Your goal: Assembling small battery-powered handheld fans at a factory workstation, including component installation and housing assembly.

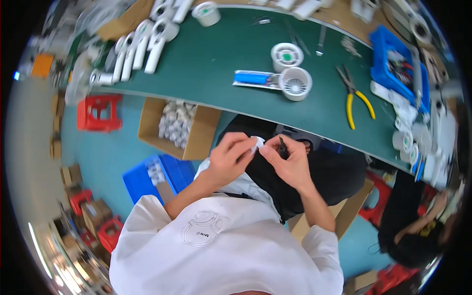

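Over the dark-trousered lap, just short of the table edge, the left hand is pinching a small white piece between thumb and fingertips, at about one o'clock from its own palm; the piece is blurring too much to make out its shape. The right hand is closing around a slim dark object, while its thumb and index finger are reaching in close to the white piece; whether they are touching it, I cannot tell. Taking the hands as the dial's centre, a blue cylinder in a clear-and-white sleeve is lying at twelve o'clock on the green table, and at one o'clock a finned white cup is sitting against a green-centred white cup. Yellow-handled pliers are resting splayed at two o'clock, with a blue tray sitting farther out. A cardboard box is holding many white parts at ten o'clock, and a blue bin is standing at nine.
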Action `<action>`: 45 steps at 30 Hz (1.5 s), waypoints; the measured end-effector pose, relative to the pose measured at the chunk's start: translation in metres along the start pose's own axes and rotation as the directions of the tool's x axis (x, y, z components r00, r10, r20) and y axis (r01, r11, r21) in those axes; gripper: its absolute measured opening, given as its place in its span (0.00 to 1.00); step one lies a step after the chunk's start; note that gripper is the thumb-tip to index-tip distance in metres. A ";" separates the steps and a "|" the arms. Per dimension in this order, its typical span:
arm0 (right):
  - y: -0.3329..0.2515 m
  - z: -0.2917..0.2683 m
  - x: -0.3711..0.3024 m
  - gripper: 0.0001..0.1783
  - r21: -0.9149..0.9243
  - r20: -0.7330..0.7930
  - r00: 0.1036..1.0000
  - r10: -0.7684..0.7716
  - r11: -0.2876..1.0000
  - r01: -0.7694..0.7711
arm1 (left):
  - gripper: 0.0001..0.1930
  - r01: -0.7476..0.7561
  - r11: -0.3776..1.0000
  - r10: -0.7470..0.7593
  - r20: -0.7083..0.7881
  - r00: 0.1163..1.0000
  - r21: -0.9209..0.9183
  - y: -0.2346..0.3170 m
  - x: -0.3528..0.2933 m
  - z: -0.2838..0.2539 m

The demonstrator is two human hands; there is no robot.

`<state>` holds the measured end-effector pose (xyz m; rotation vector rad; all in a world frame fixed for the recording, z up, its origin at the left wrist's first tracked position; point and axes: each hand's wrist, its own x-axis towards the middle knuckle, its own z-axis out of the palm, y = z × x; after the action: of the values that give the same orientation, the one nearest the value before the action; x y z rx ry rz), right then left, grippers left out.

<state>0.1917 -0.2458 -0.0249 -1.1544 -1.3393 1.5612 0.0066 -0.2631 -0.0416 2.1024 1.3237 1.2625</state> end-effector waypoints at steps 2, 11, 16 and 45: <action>0.020 0.013 -0.007 0.07 -0.005 0.053 0.995 0.080 0.997 -0.079 | 0.18 0.007 0.999 -0.005 -0.028 1.000 0.045 -0.003 -0.028 0.002; 0.065 0.048 -0.005 0.04 -0.448 0.119 0.971 -0.209 0.861 0.240 | 0.16 0.431 0.867 -0.430 0.062 0.901 -0.249 -0.008 -0.083 -0.016; 0.065 0.076 -0.014 0.03 -0.460 0.008 0.975 -0.223 0.865 0.202 | 0.12 0.662 0.591 -0.511 0.420 0.750 -0.461 -0.031 -0.082 -0.033; 0.005 0.112 0.010 0.09 0.365 0.047 0.996 0.076 0.927 -0.088 | 0.21 0.010 0.987 -0.029 -0.120 0.992 -0.160 -0.030 -0.043 -0.095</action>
<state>0.0821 -0.2700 -0.0266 -0.9627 -0.9705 1.8044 -0.0947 -0.2992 -0.0319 1.9256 1.2442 1.4579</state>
